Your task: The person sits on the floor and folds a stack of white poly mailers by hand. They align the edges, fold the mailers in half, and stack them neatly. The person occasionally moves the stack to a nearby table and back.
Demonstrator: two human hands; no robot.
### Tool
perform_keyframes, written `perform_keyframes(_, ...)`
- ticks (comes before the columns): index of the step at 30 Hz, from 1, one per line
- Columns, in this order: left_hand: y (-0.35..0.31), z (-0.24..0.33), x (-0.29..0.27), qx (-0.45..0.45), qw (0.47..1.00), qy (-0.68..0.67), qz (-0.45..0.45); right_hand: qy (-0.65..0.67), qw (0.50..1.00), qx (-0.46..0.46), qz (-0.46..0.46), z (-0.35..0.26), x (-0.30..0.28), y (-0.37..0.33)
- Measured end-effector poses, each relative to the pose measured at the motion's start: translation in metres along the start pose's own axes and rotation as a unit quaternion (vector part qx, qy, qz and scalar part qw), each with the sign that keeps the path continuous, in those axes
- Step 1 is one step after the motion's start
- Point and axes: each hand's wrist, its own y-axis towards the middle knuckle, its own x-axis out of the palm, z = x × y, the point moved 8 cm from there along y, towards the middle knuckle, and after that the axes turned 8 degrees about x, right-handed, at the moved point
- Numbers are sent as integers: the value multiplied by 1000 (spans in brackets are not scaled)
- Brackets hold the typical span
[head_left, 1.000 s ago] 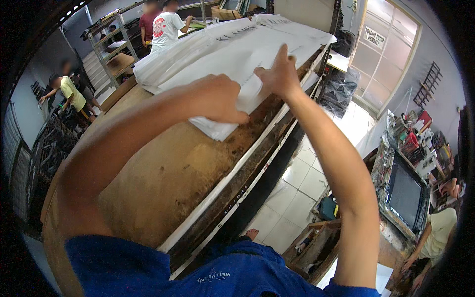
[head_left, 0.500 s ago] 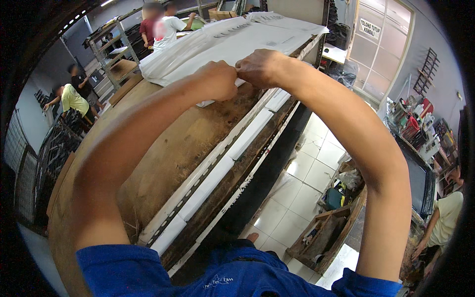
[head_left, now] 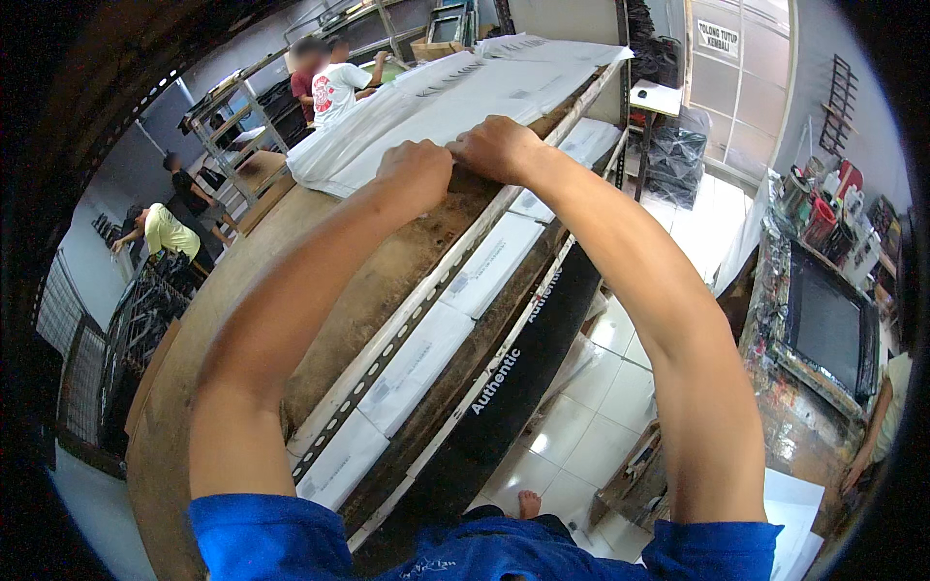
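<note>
A long row of white fabric pieces (head_left: 455, 107) lies on a worn brown wooden table (head_left: 320, 290). My left hand (head_left: 418, 169) and my right hand (head_left: 499, 147) are side by side at the near edge of the closest piece, fingers curled down and pinching that edge. Both forearms reach out from the lower edge over the table's right rim. The fingertips are hidden under the knuckles.
A perforated metal rail (head_left: 407, 329) runs along the table's right side, with white packets (head_left: 484, 266) on a shelf below. People stand at the far left (head_left: 170, 232) and far end (head_left: 334, 87). A dark framed screen (head_left: 823, 320) lies at the right over a tiled floor.
My hands went from lying flat and apart on the fabric to closed together on its near edge. The view has shifted further along the table.
</note>
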Motion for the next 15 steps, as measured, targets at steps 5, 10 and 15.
perform_keyframes(5,-21,-2,-36,20,988,115,103,135,984,33,111,11,-34,-14)
perform_keyframes(10,-87,15,-101,46,957,201,206,145,987,21,62,-2,-83,-16)
perform_keyframes(15,-173,40,-158,51,904,370,208,65,989,135,7,-41,-186,-57)
